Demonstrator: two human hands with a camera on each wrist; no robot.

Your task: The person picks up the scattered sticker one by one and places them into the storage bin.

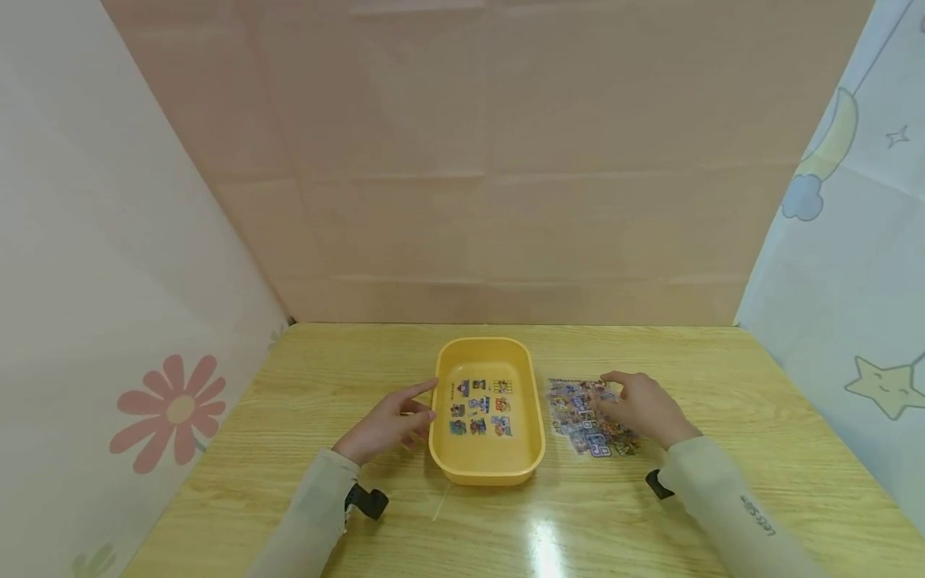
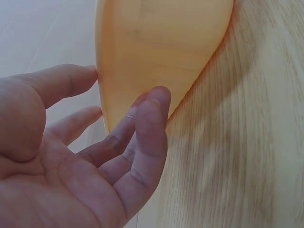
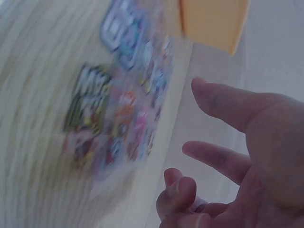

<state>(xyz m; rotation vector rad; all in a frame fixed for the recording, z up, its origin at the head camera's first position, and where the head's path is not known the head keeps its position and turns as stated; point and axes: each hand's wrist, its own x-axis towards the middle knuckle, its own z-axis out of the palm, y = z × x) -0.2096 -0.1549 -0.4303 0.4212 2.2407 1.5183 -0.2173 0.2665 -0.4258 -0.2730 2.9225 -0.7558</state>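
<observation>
A yellow plastic tray [image 1: 487, 461] stands on the table, with several small colourful stickers [image 1: 479, 405] spread over its floor. My left hand [image 1: 390, 421] is at the tray's left side, thumb and index fingertip right at its wall [image 2: 137, 61], the other fingers loosely bent. To the right of the tray lies a pile of clear sheets with colourful printed stickers [image 1: 588, 421]. Over the right part of that pile hovers my right hand [image 1: 643, 408]; in the right wrist view its fingers [image 3: 213, 159] are spread and relaxed, apart from the sticker sheets [image 3: 128, 118], holding nothing.
The wood-grain table [image 1: 347, 361] ends at a plain beige back wall [image 1: 484, 201]. Pale side panels with a flower [image 1: 181, 409] and a star [image 1: 883, 387] flank it left and right. Each wrist wears a black strap [image 1: 368, 501].
</observation>
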